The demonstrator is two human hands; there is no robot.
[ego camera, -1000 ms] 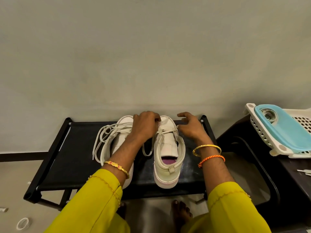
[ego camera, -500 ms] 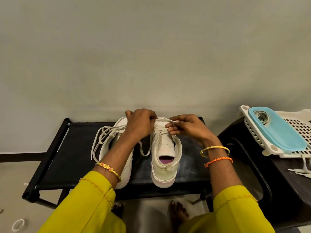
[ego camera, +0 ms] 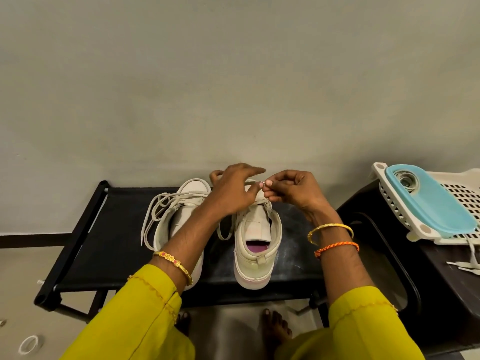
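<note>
Cream right-side high-top sneaker [ego camera: 257,229] on black fabric bench [ego camera: 117,229], toe far, long axis near-far | cream lace end [ego camera: 253,182] over its toe, pinched in right hand [ego camera: 293,193] | left hand [ego camera: 233,193] just left, fingertip touching; grip unclear

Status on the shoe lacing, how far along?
Done: both shoes stand paired on the rack; how many eyelets are threaded is hidden.
In hand: the left hand and right hand pinch the lace over the toe end of the right shoe.
Left: that lace hangs in a slack loop, and the left shoe has its loose lace trailing on the rack. Neither looks tied.
</note>
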